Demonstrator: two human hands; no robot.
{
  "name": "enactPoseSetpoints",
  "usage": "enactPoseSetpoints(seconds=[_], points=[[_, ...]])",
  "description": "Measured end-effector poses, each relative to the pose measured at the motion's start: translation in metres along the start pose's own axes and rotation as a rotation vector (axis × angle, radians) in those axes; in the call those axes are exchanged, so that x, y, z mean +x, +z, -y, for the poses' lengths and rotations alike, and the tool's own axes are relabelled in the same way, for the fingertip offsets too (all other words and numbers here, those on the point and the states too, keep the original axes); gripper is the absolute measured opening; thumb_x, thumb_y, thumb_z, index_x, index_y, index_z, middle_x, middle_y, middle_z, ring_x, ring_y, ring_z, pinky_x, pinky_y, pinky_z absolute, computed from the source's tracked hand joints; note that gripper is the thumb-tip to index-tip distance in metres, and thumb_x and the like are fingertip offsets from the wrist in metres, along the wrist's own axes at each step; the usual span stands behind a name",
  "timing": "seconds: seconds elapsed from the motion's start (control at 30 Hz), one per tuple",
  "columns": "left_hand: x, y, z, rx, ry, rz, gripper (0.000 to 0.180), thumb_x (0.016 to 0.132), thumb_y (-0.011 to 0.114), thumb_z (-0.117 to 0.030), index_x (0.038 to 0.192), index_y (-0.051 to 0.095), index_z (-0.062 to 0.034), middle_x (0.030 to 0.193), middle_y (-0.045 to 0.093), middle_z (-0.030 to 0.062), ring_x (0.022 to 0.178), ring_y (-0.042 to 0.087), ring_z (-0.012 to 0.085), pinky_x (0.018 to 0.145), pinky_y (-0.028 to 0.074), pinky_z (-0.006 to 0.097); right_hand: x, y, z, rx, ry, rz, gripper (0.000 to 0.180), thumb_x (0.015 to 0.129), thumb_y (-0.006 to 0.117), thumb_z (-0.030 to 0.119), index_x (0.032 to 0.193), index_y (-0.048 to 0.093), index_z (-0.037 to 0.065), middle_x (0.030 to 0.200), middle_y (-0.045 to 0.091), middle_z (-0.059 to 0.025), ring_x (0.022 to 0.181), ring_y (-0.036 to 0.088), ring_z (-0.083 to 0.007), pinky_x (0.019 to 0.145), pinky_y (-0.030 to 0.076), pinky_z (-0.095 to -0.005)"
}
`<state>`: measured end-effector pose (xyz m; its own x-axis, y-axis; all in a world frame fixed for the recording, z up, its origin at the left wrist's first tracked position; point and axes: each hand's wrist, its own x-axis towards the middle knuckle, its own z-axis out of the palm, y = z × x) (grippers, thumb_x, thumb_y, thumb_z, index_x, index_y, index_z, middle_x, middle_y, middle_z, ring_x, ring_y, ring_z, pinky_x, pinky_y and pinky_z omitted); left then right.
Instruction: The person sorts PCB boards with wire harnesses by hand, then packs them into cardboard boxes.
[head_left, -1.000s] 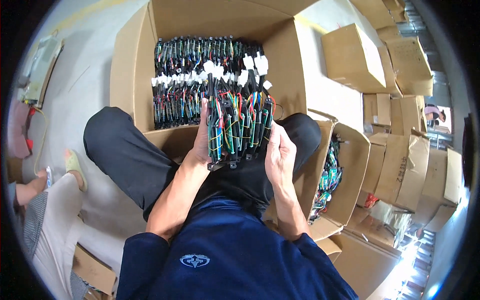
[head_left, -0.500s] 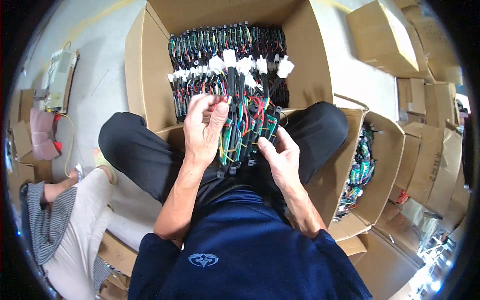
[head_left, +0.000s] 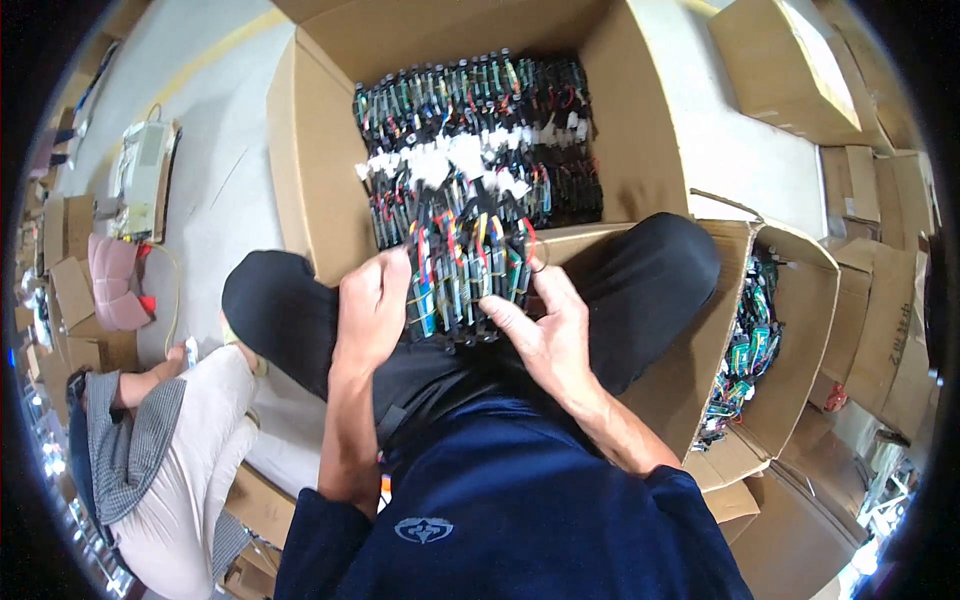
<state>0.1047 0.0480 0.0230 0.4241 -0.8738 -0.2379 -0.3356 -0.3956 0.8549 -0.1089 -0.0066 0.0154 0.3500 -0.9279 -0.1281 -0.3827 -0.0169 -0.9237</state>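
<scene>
A bundle of circuit boards [head_left: 468,290], stood on edge side by side, is held between both hands above the lap [head_left: 425,375], just on the near side of a large carton [head_left: 635,120]. As a stack it is probably moderately weighty, though each board looks light and stiff; the coloured wires [head_left: 484,232] and white plugs [head_left: 462,158] toward the far end are likely loose and floppy. The boards may slide against one another, and the wire joints can be judged fragile — so the stack is best gripped by its two outer sides, with even pressure, and not pulled by the wires.

The left side is pressed by the left hand [head_left: 370,308], whose fingers are bent against the bundle and partly hidden. The right side is clasped by the right hand [head_left: 552,335], its thumb laid toward the near face — the fingers of the two hands being set apart only by the bundle's width. More boards [head_left: 430,95] are packed in rows in the carton.
</scene>
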Motion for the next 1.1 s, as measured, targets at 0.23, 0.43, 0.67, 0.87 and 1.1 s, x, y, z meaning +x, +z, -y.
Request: enactPoseSetpoints(seconds=[0.23, 0.43, 0.67, 0.87, 1.1], points=[[-0.031, -0.015, 0.018, -0.256, -0.048, 0.2, 0.032, 0.1, 0.064, -0.009, 0.131, 0.065, 0.0005, 0.098, 0.064, 0.0046, 0.087, 0.056, 0.0089, 0.08, 0.049, 0.027, 0.005, -0.004, 0.009, 0.016, -0.033, 0.089, 0.057, 0.081, 0.087, 0.021, 0.124, 0.062, -0.006, 0.102, 0.065, -0.0165, 0.093, 0.065, -0.0271, 0.085, 0.053, -0.0355], [0.043, 0.005, -0.059, -0.32, 0.062, 0.072, 0.022, 0.099, 0.067, -0.009, 0.116, 0.07, 0.0046, 0.084, 0.062, -0.0013, 0.077, 0.052, 0.0048, 0.07, 0.046, 0.024, 0.092, -0.054, 0.04, 0.007, -0.272, 0.009, 0.051, 0.081, 0.084, 0.017, 0.123, 0.064, -0.001, 0.108, 0.068, -0.0199, 0.1, 0.068, -0.031, 0.089, 0.054, -0.0403], [0.202, 0.15, 0.002, -0.685, -0.274, 0.481, 0.01, 0.1, 0.068, -0.014, 0.102, 0.072, -0.0054, 0.091, 0.065, -0.001, 0.077, 0.058, 0.0112, 0.072, 0.05, 0.026, 0.229, -0.104, -0.015, -0.769, 0.011, 0.117, 0.048, 0.075, 0.081, 0.025, 0.105, 0.062, -0.007, 0.099, 0.07, -0.0271, 0.098, 0.07, -0.0397, 0.089, 0.056, -0.0456], [0.225, 0.238, 0.069, -0.59, -0.528, 0.672, 0.017, 0.097, 0.072, -0.013, 0.11, 0.072, -0.0021, 0.103, 0.068, 0.0037, 0.094, 0.065, 0.0162, 0.081, 0.059, 0.038, 0.247, -0.095, -0.107, -1.034, 0.361, 0.356, 0.044, 0.077, 0.078, 0.024, 0.106, 0.066, -0.007, 0.106, 0.072, -0.0277, 0.105, 0.07, -0.0401, 0.094, 0.056, -0.0445], [0.243, 0.3, 0.106, -0.058, -0.474, 0.324, 0.019, 0.082, 0.072, -0.006, 0.1, 0.075, -0.0007, 0.106, 0.075, 0.0224, 0.109, 0.072, 0.0332, 0.094, 0.055, 0.037, 0.251, -0.069, -0.185, -1.034, 0.534, 0.383, 0.042, 0.081, 0.074, 0.015, 0.115, 0.065, -0.008, 0.115, 0.069, -0.0289, 0.111, 0.068, -0.0415, 0.098, 0.054, -0.0464]])
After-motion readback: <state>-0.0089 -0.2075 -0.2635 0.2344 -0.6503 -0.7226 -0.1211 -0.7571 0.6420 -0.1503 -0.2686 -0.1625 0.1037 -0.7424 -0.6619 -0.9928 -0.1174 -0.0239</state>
